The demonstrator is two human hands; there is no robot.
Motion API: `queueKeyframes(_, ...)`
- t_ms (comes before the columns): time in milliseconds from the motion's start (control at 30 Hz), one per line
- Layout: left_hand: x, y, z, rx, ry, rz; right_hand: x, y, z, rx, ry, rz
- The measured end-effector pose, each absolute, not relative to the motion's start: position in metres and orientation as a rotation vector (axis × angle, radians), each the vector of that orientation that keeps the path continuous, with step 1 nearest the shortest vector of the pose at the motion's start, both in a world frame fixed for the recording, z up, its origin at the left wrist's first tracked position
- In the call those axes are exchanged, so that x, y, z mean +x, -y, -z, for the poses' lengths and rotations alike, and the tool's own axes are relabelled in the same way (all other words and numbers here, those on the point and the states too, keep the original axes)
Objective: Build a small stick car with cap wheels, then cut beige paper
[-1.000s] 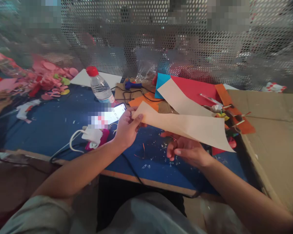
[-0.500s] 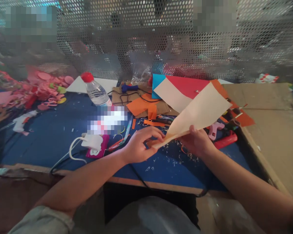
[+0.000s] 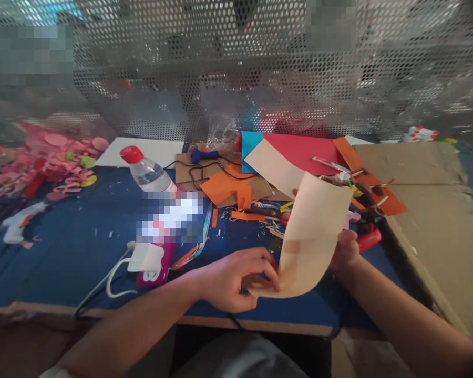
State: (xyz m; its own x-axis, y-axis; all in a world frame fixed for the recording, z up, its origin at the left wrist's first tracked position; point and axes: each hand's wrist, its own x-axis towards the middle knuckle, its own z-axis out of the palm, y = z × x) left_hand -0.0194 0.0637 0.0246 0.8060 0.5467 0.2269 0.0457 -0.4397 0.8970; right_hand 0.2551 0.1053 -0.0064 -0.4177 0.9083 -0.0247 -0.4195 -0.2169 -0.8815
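A sheet of cream paper (image 3: pixel 317 220), curved upward along its length, is held between both hands above the blue tabletop (image 3: pixel 102 210). My left hand (image 3: pixel 236 278) grips its lower left end, thumb and fingers closed on the edge. On the right edge, my right hand (image 3: pixel 345 249) holds the sheet, most of its fingers hidden behind the paper. Behind the sheet lie scissors with dark blades (image 3: pixel 268 211), partly covered, and orange paper scraps (image 3: pixel 228 184). A red tool handle (image 3: pixel 369 239) is beside my right hand.
A red-capped water bottle (image 3: pixel 152 173) leans near a purple power strip (image 3: pixel 155 268) with a white charger (image 3: pixel 144 257). A glue gun (image 3: pixel 21 223) and pink cut pieces (image 3: pixel 63 157) lie left. Cardboard (image 3: pixel 437 226) covers the right side. A perforated metal screen (image 3: pixel 205 63) stands behind.
The cream paper has been turned more upright and bent into a curve. My left hand is lower in view, and my right hand has shifted right along the sheet.
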Motion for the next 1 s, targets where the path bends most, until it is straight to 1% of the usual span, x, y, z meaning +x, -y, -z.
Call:
queueKeyframes(133,-0.016,-0.064,-0.022,1.948,-0.407,-0.629,0.248,-0.104,-0.003,-0.708,1.117,-1.747)
queueKeyframes(267,-0.013,-0.061,-0.019,1.538,-0.363,-0.633,0.238,-0.099,-0.012,-0.833,1.143,-1.703)
queueKeyframes(433,-0.007,-0.059,-0.010,1.287,-0.421,-0.882,0.213,-0.084,-0.029,-0.950,1.269,-1.741)
queueKeyframes(600,-0.002,-0.069,0.003,1.383,-0.687,-1.170,0.183,-0.078,-0.019,-0.878,1.524,-1.447)
queueKeyframes(667,-0.001,-0.073,0.006,1.371,-0.796,-1.177,0.181,-0.077,-0.008,-0.846,1.591,-1.400)
queueKeyframes(800,-0.001,-0.072,0.005,1.199,-0.867,-1.129,0.190,-0.072,0.006,-0.705,1.555,-1.503)
queueKeyframes(867,0.001,-0.071,0.003,1.127,-0.829,-1.118,0.195,-0.069,0.006,-0.676,1.461,-1.522)
queueKeyframes(1000,0.003,-0.070,0.003,1.033,-0.812,-1.064,0.200,-0.065,-0.002,-0.755,1.386,-1.554)
